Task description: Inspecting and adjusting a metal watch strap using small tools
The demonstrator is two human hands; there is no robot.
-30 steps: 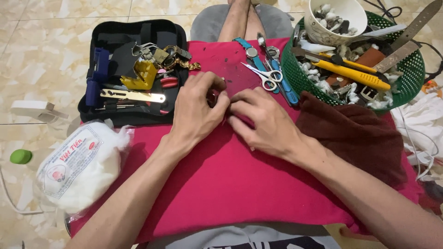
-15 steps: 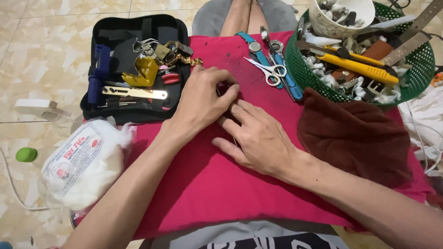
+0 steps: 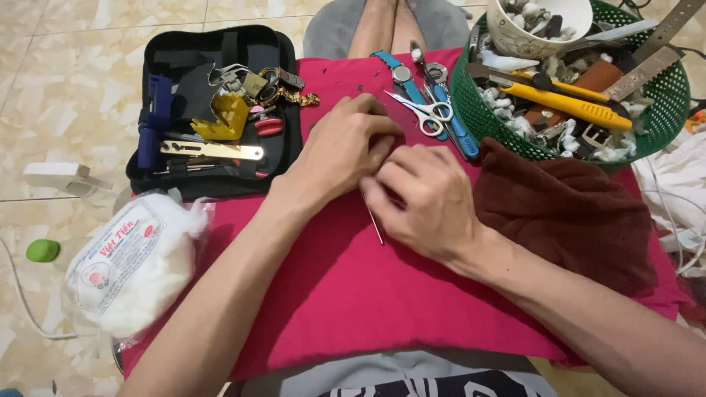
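Both my hands meet at the middle of a red cushion [image 3: 353, 294] on my lap. My left hand [image 3: 334, 151] is curled, fingertips pressed down against the cushion; whatever lies under them is hidden. My right hand [image 3: 430, 202] is closed beside it, touching the left fingertips. A thin metal pin [image 3: 373, 219] sticks out from under its thumb and lies slanted on the cloth.
An open black tool case [image 3: 206, 110] with a yellow tool, pliers and a metal bar lies to the left. Scissors [image 3: 423, 110] and a blue-strapped watch [image 3: 401, 73] lie just behind my hands. There is a green basket [image 3: 662, 95] of tools, a brown cloth [image 3: 573, 213] and a cotton bag [image 3: 132, 257].
My right hand's fingers, spread flat half a second ago, have curled in, and the thin pin now shows beneath them. My left hand has stayed put.
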